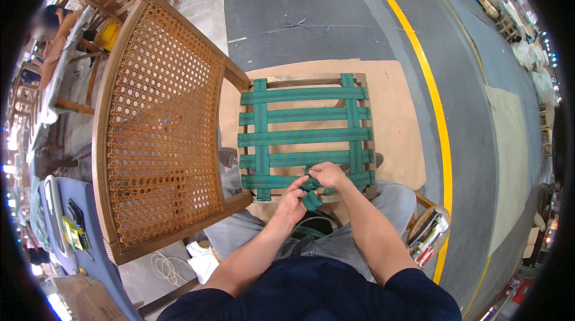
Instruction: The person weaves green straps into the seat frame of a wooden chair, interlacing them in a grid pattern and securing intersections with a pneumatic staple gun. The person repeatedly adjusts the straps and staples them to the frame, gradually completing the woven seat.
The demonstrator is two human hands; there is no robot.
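Across my lap lies a wooden chair with a woven cane backrest (pixel 162 123) on the left. Green webbing straps (pixel 302 138) cross its open seat frame, several running left to right and two crossing them. At the near side of the seat, my right hand (pixel 330 175) pinches a bunched green webbing strap (pixel 312 200), its free end hanging down toward me. Just left and nearer, my left hand (pixel 291 200) has its fingers closed on the same strap. My fingers partly hide how the strap passes around the nearest band.
Scissors and other metal tools (pixel 426 242) rest on a round stool at my right. A blue padded surface (pixel 99 225) at left carries small items. Under the chair is a brown sheet (pixel 392 123). A yellow floor line (pixel 432 93) runs along the right; a person is far left.
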